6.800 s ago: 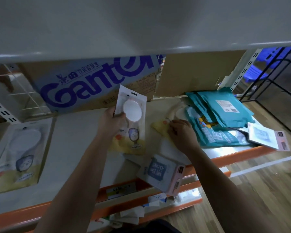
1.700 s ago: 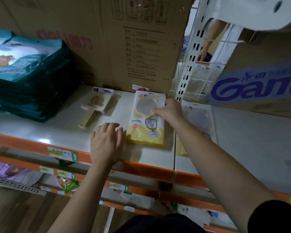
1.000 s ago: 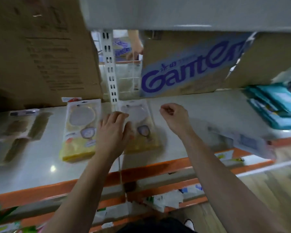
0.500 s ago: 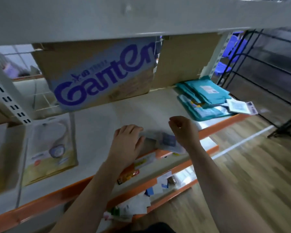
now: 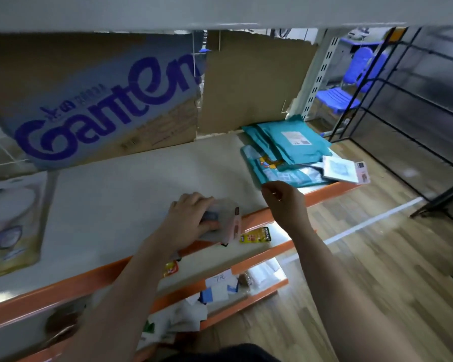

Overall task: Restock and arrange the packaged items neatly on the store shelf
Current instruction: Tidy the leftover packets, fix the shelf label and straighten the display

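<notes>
Now the left grip (image 5: 191, 216) clasps a pink-edged packet (image 5: 232, 223) at the front of the shelf (image 5: 131, 184); the right grip (image 5: 285, 202) hovers nearby, curled closed, empty.

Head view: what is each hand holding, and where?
The left hand grips the pink-edged packet by its end away from the pink strip; the right hand is curled, holding nothing.

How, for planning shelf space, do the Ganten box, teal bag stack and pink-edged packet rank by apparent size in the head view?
1. Ganten box
2. teal bag stack
3. pink-edged packet, partly under the left hand
</notes>
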`<state>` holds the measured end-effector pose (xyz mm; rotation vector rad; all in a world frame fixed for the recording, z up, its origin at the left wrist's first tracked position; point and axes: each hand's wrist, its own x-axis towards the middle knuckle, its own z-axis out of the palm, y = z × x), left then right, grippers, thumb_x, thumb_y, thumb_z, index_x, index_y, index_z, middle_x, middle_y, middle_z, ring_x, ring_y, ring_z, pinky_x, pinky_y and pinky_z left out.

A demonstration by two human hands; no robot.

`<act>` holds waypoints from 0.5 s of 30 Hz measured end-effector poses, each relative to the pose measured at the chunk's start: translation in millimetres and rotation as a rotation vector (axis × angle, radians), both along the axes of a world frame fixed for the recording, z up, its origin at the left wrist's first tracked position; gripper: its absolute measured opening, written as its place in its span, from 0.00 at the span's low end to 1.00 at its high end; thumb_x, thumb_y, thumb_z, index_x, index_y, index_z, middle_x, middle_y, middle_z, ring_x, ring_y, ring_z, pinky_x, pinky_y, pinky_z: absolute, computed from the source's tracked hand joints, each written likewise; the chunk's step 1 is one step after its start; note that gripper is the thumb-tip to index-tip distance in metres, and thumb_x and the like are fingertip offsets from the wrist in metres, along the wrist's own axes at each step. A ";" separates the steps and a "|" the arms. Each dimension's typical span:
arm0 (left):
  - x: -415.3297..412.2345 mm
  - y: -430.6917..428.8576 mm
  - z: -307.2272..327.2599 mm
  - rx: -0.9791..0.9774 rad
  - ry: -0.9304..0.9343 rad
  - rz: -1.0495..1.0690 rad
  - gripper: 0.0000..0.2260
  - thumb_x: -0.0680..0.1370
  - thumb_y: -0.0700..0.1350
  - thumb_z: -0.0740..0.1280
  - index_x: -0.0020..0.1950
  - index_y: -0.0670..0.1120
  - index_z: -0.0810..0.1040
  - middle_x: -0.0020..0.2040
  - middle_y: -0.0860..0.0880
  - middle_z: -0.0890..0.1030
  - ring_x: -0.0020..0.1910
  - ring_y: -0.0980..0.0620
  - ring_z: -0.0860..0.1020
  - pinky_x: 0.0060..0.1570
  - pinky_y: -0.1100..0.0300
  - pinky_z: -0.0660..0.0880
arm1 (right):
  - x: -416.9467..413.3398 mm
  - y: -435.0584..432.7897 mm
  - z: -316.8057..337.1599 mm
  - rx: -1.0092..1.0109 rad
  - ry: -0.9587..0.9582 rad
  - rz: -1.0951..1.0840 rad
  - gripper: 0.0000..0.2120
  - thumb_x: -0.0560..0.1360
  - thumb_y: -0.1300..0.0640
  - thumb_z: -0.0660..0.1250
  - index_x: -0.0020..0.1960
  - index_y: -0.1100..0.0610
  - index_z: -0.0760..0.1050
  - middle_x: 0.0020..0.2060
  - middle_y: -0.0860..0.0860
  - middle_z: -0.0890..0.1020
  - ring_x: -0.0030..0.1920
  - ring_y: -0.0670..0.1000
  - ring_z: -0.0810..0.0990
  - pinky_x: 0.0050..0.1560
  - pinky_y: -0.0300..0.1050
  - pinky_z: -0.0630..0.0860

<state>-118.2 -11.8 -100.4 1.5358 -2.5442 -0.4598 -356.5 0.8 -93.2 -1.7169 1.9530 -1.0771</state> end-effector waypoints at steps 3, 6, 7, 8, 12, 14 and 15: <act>-3.9 -3.8 4.6 0.061 0.052 0.068 0.30 0.74 0.59 0.69 0.70 0.47 0.68 0.61 0.46 0.69 0.61 0.47 0.69 0.59 0.53 0.69 | -6.0 -2.0 -2.9 0.008 0.010 0.015 0.08 0.78 0.58 0.66 0.54 0.58 0.81 0.44 0.46 0.81 0.42 0.43 0.76 0.37 0.23 0.68; -2.9 -10.4 10.3 0.105 0.174 0.135 0.19 0.74 0.52 0.72 0.60 0.45 0.74 0.54 0.47 0.71 0.50 0.50 0.74 0.41 0.64 0.69 | -6.9 -7.3 -3.7 0.012 0.011 0.015 0.08 0.78 0.58 0.66 0.54 0.57 0.81 0.44 0.46 0.81 0.42 0.43 0.76 0.36 0.23 0.67; -1.4 -13.2 12.1 0.117 0.199 0.143 0.14 0.75 0.49 0.71 0.57 0.45 0.75 0.52 0.48 0.72 0.49 0.51 0.75 0.37 0.67 0.67 | -6.2 -9.2 -3.6 0.006 0.011 0.012 0.08 0.78 0.58 0.66 0.54 0.58 0.81 0.44 0.47 0.82 0.41 0.43 0.76 0.36 0.22 0.67; 0.8 -16.3 14.0 0.133 0.222 0.147 0.11 0.76 0.48 0.70 0.55 0.45 0.75 0.50 0.49 0.72 0.47 0.52 0.75 0.36 0.68 0.66 | -5.0 -10.9 -3.7 -0.002 0.010 0.011 0.08 0.78 0.58 0.66 0.54 0.58 0.81 0.44 0.48 0.82 0.41 0.43 0.76 0.37 0.22 0.67; 8.8 -29.2 21.8 0.225 0.349 0.177 0.08 0.79 0.49 0.65 0.51 0.46 0.71 0.45 0.51 0.78 0.45 0.53 0.78 0.34 0.63 0.70 | -3.5 -13.7 -4.3 -0.016 -0.004 -0.004 0.08 0.78 0.59 0.66 0.55 0.59 0.81 0.47 0.51 0.84 0.42 0.42 0.77 0.39 0.22 0.67; 8.0 -36.3 25.1 0.242 0.459 0.209 0.09 0.80 0.49 0.64 0.50 0.45 0.70 0.45 0.48 0.79 0.44 0.50 0.79 0.34 0.57 0.73 | -7.1 -14.8 -2.9 -0.025 0.005 -0.018 0.09 0.78 0.59 0.67 0.56 0.60 0.81 0.49 0.52 0.84 0.44 0.43 0.78 0.41 0.24 0.68; 6.0 -39.4 26.4 0.237 0.513 0.232 0.09 0.80 0.49 0.64 0.50 0.45 0.70 0.45 0.48 0.80 0.43 0.50 0.79 0.34 0.56 0.74 | -10.3 -15.9 -1.2 -0.029 0.010 -0.029 0.09 0.78 0.59 0.67 0.56 0.60 0.81 0.49 0.52 0.84 0.45 0.44 0.78 0.42 0.24 0.67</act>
